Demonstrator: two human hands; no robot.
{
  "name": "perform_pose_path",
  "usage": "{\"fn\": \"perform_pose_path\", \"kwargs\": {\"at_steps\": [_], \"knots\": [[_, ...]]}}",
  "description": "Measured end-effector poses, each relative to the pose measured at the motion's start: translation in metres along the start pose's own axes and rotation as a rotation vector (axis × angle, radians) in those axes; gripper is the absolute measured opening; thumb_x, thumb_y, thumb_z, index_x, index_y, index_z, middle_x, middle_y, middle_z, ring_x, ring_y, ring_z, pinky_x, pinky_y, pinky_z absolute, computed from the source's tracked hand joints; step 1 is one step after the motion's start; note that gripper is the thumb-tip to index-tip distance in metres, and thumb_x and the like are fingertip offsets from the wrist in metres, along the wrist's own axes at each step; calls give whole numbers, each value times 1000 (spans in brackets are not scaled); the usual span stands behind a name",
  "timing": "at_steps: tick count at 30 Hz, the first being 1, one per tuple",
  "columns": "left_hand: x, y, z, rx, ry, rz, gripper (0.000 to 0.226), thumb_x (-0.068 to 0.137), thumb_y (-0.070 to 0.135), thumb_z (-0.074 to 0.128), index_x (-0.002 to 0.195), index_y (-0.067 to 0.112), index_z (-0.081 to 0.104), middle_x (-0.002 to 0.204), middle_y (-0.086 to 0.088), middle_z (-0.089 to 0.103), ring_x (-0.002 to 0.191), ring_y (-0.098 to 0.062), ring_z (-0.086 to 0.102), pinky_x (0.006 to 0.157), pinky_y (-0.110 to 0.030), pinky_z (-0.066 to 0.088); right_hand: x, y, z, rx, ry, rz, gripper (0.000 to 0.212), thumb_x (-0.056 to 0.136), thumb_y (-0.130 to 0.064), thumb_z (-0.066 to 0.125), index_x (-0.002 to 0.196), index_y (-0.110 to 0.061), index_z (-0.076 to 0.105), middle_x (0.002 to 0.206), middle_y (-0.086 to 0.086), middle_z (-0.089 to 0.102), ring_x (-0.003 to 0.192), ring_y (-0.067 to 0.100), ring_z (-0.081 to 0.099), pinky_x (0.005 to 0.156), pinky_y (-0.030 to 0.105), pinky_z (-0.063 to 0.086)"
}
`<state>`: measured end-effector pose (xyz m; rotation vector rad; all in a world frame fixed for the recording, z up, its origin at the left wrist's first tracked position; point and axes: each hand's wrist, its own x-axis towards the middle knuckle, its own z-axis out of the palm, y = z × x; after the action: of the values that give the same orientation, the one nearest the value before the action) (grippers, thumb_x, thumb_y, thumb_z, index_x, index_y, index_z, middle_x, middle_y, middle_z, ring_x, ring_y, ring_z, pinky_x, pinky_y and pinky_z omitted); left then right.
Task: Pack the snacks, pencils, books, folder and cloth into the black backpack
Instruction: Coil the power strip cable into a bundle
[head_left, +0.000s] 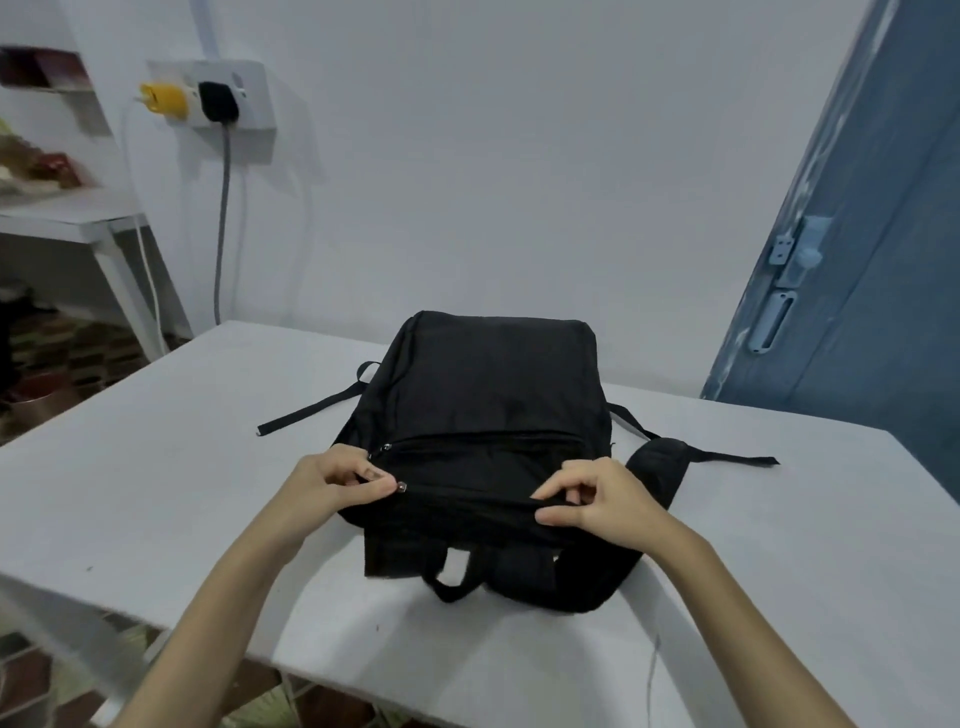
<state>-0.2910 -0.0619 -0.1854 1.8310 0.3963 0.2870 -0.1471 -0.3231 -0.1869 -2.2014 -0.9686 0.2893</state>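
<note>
A home room: white table (156, 467), wall socket (218, 93), cluttered shelf (47, 156), blue door (857, 260).

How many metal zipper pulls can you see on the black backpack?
2: one small metal zipper pull at the left hand fingertips, another at the front pocket zipper's left end. Others may be hidden on the black fabric backpack.
</note>
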Motion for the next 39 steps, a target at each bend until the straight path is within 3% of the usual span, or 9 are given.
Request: {"fn": "perform_pose_path", "kwargs": {"at_steps": [3,5,12,24,26,30,33,36,39], "knots": [[1,1,-2,33,-90,36,6,77,7,72,72,3,72,62,20,57,70,-11,45,57,-7,36,-1,-23,-6,-171,-102,30,14,68,-47,77,75,-51,65,79,-16,55,76,1,52,73,23,41],[3,1,1,27,-159,21,13,80,7,69,76,-4,63,61,17,64,67,-9,47,54,-5,37,5,-47,2,-219,-125,-18,41,59,-59,76,95,-42,67,92,-17,54,88,-1,50,80,21,43],[3,-13,-23,-20,-168,-16,13,83,1,65,78,-7,57,58,13,65,59,-2,50,50,-5,35,39,-85,59,169,-225,-62,16,70,-12,81,68,-22,68,48,-15,54,49,-1,48,55,12,38],[129,-51,-69,-117,102,-47,10,75,18,75,77,11,68,86,-2,65,78,-14,50,55,-18,31,37,-90,61,193,-584,189,17,73,-4,77,72,-18,68,58,-15,65,58,-4,59,61,6,41],[134,-51,-63,-149,140,-89,17,77,28,74,82,13,67,85,-2,63,74,-17,51,53,-21,35,32,-90,57,273,-302,192,11,75,-11,77,75,-18,69,63,-11,65,59,1,56,58,11,42],[126,-43,-66,-33,-217,-375,56,75,69,56,87,15,64,80,-3,61,61,-21,56,51,-24,47,7,-47,33,109,904,563,38,77,-47,69,93,-13,64,89,4,66,81,22,61,67,29,48],[118,-41,-63,108,-585,-466,55,79,50,66,107,3,64,94,-11,67,71,-24,62,62,-30,54,-2,-29,32,272,508,1023,74,81,-62,57,120,0,51,116,12,59,81,28,58,60,32,45],[128,-30,-55,-75,-496,-392,22,94,19,54,110,5,61,115,-13,65,92,-23,63,75,-34,54,8,-30,26,559,469,962,49,89,-41,58,117,-1,54,89,8,62,65,22,58,56,27,42],[140,-5,-59,-238,-404,-358,12,96,13,47,100,12,58,96,-6,64,83,-18,59,67,-31,49,26,-50,-4,891,582,782,13,92,-24,54,86,-12,57,55,1,59,46,16,57,48,27,45]]}}
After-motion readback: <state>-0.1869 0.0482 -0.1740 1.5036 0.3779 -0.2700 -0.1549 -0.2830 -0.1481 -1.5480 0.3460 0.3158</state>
